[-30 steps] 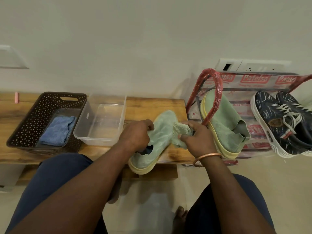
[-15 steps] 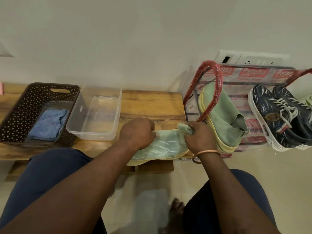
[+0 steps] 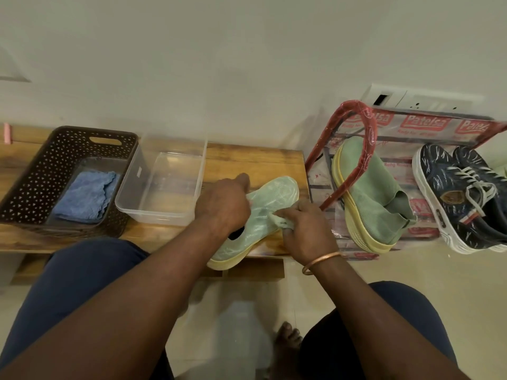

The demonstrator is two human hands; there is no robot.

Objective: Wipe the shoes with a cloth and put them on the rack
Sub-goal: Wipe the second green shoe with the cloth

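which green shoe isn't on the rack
The pale shoe on the bench, held by the left hand, cloth in the right hand; the darker shoe leans on the rack.

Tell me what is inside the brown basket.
A crumpled blue cloth lies on the floor of the brown basket. Anything under the cloth is covered.

The pale green knit slip-on shoe with a cream sole (image 3: 271,198) is rolling up off its side, its toe swinging toward 1 o'clock. Its dark opening is showing again under the left hand (image 3: 223,205). The right hand (image 3: 304,231) is drawing the small pale green cloth (image 3: 279,220) from the toe toward 7 o'clock, onto the shoe's middle.
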